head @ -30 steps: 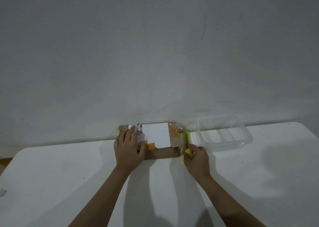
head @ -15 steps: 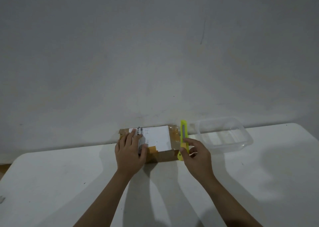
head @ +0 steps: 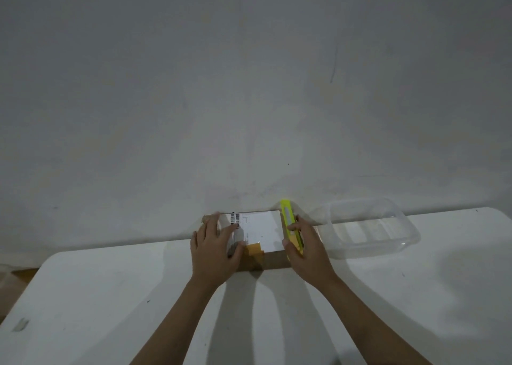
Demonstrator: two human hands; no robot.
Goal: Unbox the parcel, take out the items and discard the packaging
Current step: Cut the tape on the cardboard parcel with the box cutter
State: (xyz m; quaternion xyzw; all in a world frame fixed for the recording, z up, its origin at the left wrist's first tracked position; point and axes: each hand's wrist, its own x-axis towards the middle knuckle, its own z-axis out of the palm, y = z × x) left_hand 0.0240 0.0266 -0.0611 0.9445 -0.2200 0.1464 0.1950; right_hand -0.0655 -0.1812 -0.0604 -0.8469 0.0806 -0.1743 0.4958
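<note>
A small brown cardboard parcel (head: 273, 263) with a white shipping label (head: 261, 230) lies at the far edge of the white table, against the wall. My left hand (head: 216, 249) lies flat on the parcel's left part, fingers spread over the label's barcode end. My right hand (head: 309, 251) grips a yellow-green utility knife (head: 288, 220) that lies along the parcel's right edge, pointing away from me. Whether a blade is out is too small to tell.
A clear plastic container (head: 368, 230) stands to the right of the parcel by the wall. The white table (head: 110, 303) has a small scrap (head: 20, 324) near its left edge. A grey wall rises directly behind the parcel.
My right hand with the knife has moved up from the parcel's near right corner onto its right top edge. My left hand has stayed pressed on the parcel.
</note>
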